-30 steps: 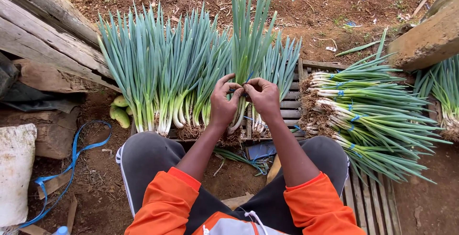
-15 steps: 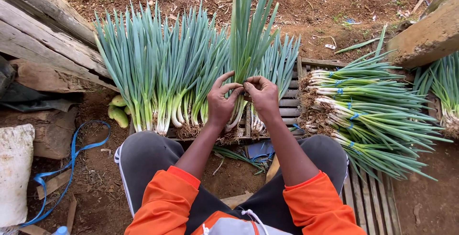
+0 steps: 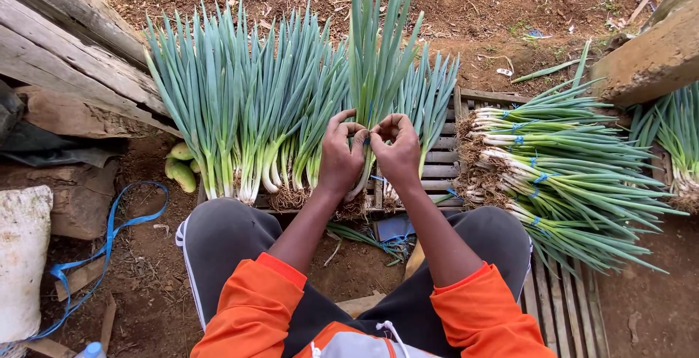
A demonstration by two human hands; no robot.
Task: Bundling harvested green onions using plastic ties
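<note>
My left hand point(image 3: 341, 156) and my right hand point(image 3: 398, 153) meet around the stalks of an upright bunch of green onions point(image 3: 380, 52), fingers curled and thumbs touching it. A thin blue tie shows between my fingers and just below my right hand. More loose green onions point(image 3: 247, 110) lie fanned out to the left on a wooden slatted crate point(image 3: 445, 156), roots toward me. My knees in grey trousers frame the spot.
Tied green onion bundles point(image 3: 561, 165) with blue bands are stacked at the right on the slats. Weathered planks point(image 3: 65, 52) run along the left. A blue strap point(image 3: 109, 234), a white sack point(image 3: 22, 256) and a small green fruit point(image 3: 180, 172) lie at left. More onions point(image 3: 673, 140) lie at far right.
My hands stay on the same bunch; the fingers have shifted slightly around the stalks and the view has tilted a little.
</note>
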